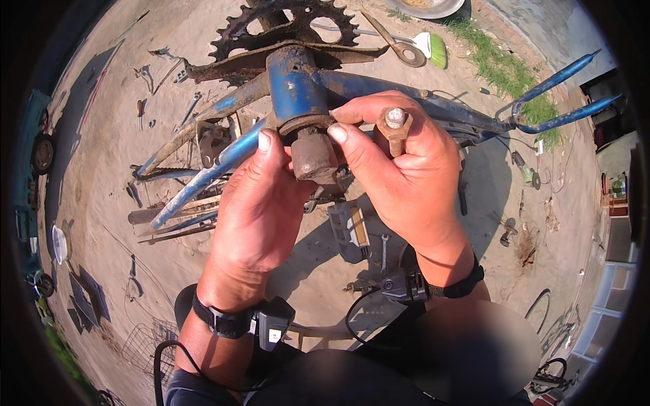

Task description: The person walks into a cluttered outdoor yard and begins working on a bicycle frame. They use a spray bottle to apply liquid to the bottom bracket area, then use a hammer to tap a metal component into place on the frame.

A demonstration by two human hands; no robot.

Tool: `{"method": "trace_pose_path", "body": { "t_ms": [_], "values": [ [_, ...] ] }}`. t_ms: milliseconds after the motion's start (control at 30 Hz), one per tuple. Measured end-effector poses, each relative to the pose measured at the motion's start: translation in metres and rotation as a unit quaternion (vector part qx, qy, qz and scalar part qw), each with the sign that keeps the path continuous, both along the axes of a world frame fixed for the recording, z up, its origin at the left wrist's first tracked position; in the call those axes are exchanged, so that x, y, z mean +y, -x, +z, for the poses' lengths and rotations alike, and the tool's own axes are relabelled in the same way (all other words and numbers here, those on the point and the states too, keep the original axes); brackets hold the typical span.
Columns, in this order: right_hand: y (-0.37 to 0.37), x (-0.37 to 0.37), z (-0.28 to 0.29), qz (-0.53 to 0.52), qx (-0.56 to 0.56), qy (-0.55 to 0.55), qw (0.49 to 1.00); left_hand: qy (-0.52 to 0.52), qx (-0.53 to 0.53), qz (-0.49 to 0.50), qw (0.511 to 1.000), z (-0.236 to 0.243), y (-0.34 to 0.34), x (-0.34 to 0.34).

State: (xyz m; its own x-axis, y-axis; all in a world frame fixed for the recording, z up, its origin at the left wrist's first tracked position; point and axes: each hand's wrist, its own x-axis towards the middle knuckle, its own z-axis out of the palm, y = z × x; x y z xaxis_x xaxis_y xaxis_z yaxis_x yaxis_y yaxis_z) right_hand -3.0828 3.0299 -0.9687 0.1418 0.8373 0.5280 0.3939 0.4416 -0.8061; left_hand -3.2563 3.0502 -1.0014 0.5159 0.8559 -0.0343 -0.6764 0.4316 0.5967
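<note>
- The left hand [254, 203] has its thumb and fingers closed around a rusty cup [313, 155], a short brown cylinder that sticks out from the shell [292, 88] of the frame.
- The thumb tip of this hand lies on the left side of the cup, just under the shell.
- The right hand [399, 169] pinches the same cup from the right side with its thumb and first finger.
- The other fingers of the right hand are curled around a rusty bolt [394, 125]; its shiny round end points up toward the camera.
- The cup is in the middle of the view, between both hands, touching the lower rim of the shell.
- The shell is a blue, worn tube, and the blue tubes of the frame [379, 91] go out from it to the left and to the right.
- Above the shell there is a dark chainring [284, 27] with teeth.
- Each wrist carries a black strap with a small black device and a cable.
- The frame lies over sandy ground [108, 169].
- On the ground, around the frame, several small tools are scattered; a wrench [384, 247] lies below the hands, near a grey box-like part [349, 230].
- At the top right a brush [433, 47] with green bristles lies near a strip of grass [501, 61].
- Behind the brush, at the top edge, a metal dish [426, 8] is partly visible.
</note>
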Motion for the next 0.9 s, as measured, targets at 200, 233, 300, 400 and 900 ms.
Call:
{"method": "trace_pose_path", "body": {
  "t_ms": [200,233,300,400,900],
  "values": [
    [0.003,0.0,-0.002,0.001,0.024,0.008,1.0,0.001,-0.005,0.0,1.0,-0.005,0.003,0.001],
    [0.004,0.0,-0.001,0.001,0.021,0.005,1.0,0.006,-0.009,0.003,1.0,-0.005,0.003,0.001],
    [0.002,-0.001,0.0,-0.004,0.008,-0.002,1.0,0.011,-0.015,0.001,1.0,-0.008,0.001,0.002],
    [0.003,0.0,-0.002,-0.003,0.01,-0.013,1.0,-0.001,-0.002,-0.003,1.0,-0.005,0.002,0.002],
    [0.002,0.001,-0.004,0.007,0.021,-0.006,1.0,0.024,0.018,0.019,0.999,-0.002,0.0,0.001]
  ]
}}
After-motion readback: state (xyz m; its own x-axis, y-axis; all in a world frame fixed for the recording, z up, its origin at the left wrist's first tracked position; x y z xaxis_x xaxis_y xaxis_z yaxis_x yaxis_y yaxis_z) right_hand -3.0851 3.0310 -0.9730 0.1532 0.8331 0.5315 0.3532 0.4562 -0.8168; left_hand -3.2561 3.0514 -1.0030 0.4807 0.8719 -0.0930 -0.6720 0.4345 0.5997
